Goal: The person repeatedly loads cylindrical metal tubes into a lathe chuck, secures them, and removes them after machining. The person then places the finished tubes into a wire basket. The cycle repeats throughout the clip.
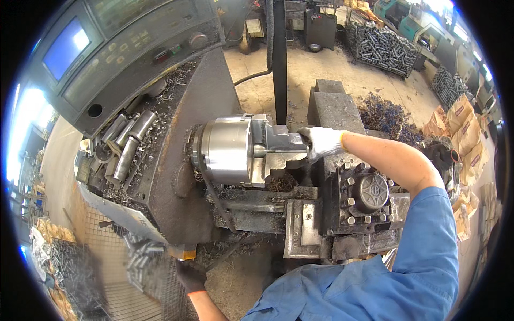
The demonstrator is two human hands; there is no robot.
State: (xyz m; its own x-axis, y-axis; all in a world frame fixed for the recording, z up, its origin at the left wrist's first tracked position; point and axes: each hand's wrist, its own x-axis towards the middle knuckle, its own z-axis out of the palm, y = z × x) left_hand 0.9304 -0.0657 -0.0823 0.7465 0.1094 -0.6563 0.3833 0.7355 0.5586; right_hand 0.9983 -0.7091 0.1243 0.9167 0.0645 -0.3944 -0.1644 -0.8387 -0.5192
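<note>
My right hand [325, 143], in a white glove with dark-stained fingertips, is at the open end of the lathe chuck's jaws [278, 140]. Its fingers are curled; what they hold, if anything, is hidden. Behind the stepped jaws is the shiny steel chuck [227, 150], with a thin metal part [260, 150] showing between them. Lower left, my left hand [191, 276] wears a dark glove. It is just below a yellow-orange block [186, 252] at the corner of the machine's front; its fingers are too dark to make out.
A square tool post [369, 193] with several bolts stands below my right forearm. Metal cylinders [134, 140] lie among chips on the machine's left ledge, under a control panel with a screen [66, 49]. Wire bins of metal parts [381, 49] and tangled shavings [390, 116] are farther back.
</note>
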